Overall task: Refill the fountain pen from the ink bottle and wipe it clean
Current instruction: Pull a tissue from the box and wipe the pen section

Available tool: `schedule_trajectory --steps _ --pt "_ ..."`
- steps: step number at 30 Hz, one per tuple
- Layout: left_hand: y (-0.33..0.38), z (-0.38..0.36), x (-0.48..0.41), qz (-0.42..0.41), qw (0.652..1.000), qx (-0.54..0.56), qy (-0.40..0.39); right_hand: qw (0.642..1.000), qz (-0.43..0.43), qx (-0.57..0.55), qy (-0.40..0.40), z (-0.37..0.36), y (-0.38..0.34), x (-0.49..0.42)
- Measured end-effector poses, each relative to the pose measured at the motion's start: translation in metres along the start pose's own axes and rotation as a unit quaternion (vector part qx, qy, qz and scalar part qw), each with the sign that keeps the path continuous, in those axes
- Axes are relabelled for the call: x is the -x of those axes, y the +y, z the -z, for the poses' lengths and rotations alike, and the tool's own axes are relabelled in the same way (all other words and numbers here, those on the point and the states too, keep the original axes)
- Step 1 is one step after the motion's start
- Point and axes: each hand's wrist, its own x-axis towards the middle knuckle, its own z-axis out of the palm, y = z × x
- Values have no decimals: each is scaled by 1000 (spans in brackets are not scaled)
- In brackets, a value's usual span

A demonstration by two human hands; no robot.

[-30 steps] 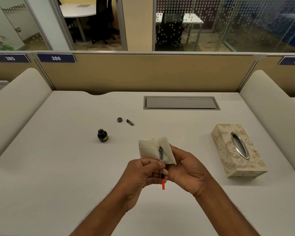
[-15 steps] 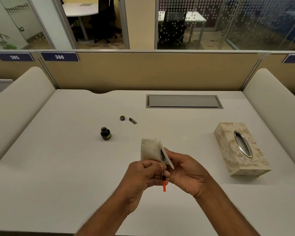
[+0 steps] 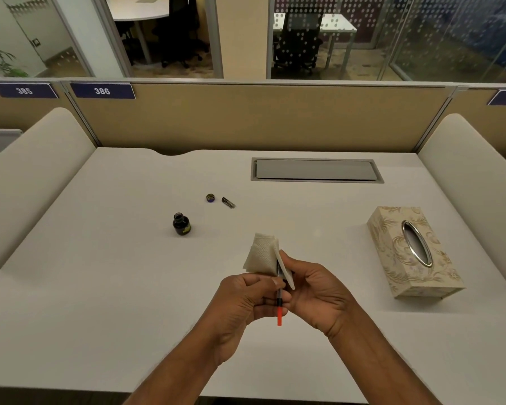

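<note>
My left hand pinches the fountain pen's inner section, a thin clear tube with a red end pointing toward me. Its nib end is tucked inside a folded white tissue, which my right hand grips around it. The open ink bottle stands upright on the desk to the left, apart from both hands. Its cap and the dark pen barrel lie further back.
A patterned tissue box sits at the right of the white desk. A grey cable hatch is set in the desk near the tan partition. Padded dividers flank both sides.
The tissue has folded over the nib, which was visible a second ago and is now covered. Both hands stay together at the desk's near middle.
</note>
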Motion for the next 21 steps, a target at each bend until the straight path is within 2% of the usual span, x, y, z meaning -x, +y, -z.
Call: schedule_trajectory --steps 7,14,21 --pt "-2 1 -1 6 1000 1 7 999 24 0 41 -3 2 -1" --pt "-1 1 1 43 996 71 -14 999 33 -8 33 -7 2 0" --pt "1 0 3 37 999 37 -16 999 30 -15 29 -1 2 -3"
